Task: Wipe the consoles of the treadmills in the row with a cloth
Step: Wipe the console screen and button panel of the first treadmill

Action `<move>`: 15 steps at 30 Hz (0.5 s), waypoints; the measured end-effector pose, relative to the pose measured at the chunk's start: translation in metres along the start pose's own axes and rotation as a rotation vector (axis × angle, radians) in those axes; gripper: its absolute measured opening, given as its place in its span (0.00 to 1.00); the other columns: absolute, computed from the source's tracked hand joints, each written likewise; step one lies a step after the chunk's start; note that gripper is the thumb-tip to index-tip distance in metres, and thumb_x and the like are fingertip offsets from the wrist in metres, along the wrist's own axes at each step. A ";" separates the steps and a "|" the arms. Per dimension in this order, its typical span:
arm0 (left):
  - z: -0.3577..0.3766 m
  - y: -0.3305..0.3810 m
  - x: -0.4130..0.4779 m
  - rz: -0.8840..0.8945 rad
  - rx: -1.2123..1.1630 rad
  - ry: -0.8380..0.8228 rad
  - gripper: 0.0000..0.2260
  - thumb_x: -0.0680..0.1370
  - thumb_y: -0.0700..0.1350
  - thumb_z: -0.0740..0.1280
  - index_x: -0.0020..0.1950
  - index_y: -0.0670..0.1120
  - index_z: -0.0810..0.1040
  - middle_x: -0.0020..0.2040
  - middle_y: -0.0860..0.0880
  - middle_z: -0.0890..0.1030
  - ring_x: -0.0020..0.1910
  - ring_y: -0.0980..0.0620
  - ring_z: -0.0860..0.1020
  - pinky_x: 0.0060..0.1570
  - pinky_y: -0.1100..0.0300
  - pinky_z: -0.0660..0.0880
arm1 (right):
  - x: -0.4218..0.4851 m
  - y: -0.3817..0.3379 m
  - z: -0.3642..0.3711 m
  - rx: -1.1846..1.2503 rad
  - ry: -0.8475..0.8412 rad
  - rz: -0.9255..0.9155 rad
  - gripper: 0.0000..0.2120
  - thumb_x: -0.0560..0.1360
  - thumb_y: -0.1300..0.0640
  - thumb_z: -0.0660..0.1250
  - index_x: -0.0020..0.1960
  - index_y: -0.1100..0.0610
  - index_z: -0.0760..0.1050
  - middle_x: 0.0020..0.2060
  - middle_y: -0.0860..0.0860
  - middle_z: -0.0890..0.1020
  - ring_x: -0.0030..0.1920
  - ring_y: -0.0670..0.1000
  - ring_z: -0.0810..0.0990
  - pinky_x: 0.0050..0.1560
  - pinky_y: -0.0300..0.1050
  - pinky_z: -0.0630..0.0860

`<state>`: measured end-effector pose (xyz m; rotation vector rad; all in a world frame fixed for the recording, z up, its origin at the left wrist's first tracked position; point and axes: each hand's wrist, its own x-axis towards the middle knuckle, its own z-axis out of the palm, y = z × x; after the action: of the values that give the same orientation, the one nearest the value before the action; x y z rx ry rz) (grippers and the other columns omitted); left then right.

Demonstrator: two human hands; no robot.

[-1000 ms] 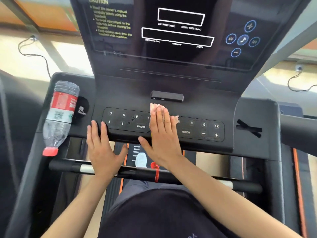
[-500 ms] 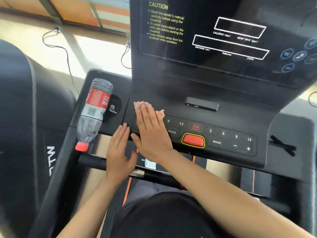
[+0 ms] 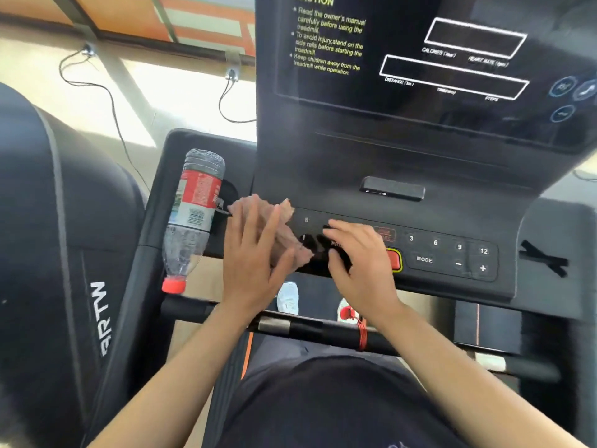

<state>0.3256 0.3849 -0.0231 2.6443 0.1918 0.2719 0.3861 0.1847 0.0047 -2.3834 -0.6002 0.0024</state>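
The black treadmill console (image 3: 436, 176) fills the view, with a dark screen (image 3: 452, 76) above a button panel (image 3: 436, 250). A pinkish cloth (image 3: 287, 234) lies crumpled on the left end of that panel. My left hand (image 3: 255, 253) lies flat over the cloth and presses it down, with the thumb under its lower edge. My right hand (image 3: 361, 263) rests beside it on the panel's middle with its fingers spread and nothing in it. It covers part of the red button (image 3: 394, 258).
A plastic bottle (image 3: 193, 218) with a red label and red cap leans out of the left cup holder, just left of my left hand. A black handlebar (image 3: 323, 331) runs below my wrists. The neighbouring treadmill (image 3: 64, 253) stands close on the left.
The cloth has gone leftward along the button panel and passed from under my right hand to under my left. My right hand has shifted right onto the panel's middle.
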 end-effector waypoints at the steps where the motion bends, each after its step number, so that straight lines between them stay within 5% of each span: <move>1: 0.003 0.002 0.006 -0.020 0.061 -0.064 0.29 0.82 0.60 0.60 0.82 0.51 0.63 0.83 0.38 0.55 0.82 0.33 0.50 0.79 0.37 0.52 | -0.012 0.008 -0.007 -0.066 0.027 0.052 0.16 0.75 0.59 0.68 0.63 0.57 0.81 0.64 0.51 0.81 0.62 0.56 0.77 0.65 0.57 0.73; 5: 0.010 0.001 0.012 -0.036 0.250 -0.167 0.31 0.81 0.65 0.54 0.82 0.54 0.61 0.83 0.36 0.55 0.82 0.32 0.53 0.79 0.37 0.53 | -0.054 0.035 -0.027 -0.259 0.171 0.303 0.24 0.72 0.51 0.71 0.66 0.56 0.78 0.66 0.54 0.76 0.64 0.60 0.73 0.65 0.56 0.68; 10: 0.012 0.009 0.015 0.036 0.405 -0.198 0.31 0.84 0.60 0.50 0.83 0.44 0.57 0.81 0.33 0.57 0.81 0.30 0.55 0.79 0.36 0.51 | -0.092 0.056 -0.027 -0.423 0.184 0.664 0.41 0.72 0.35 0.67 0.77 0.58 0.65 0.76 0.62 0.64 0.75 0.67 0.60 0.71 0.68 0.61; 15: 0.029 0.041 0.028 0.254 0.373 -0.291 0.29 0.86 0.56 0.43 0.83 0.41 0.55 0.82 0.34 0.56 0.82 0.35 0.53 0.81 0.40 0.51 | -0.112 0.075 -0.030 -0.397 0.172 0.626 0.41 0.76 0.36 0.62 0.79 0.62 0.61 0.79 0.62 0.60 0.80 0.65 0.53 0.79 0.60 0.52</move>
<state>0.3629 0.3408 -0.0248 3.0380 -0.2107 -0.0805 0.3220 0.0685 -0.0350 -2.8205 0.2684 -0.0509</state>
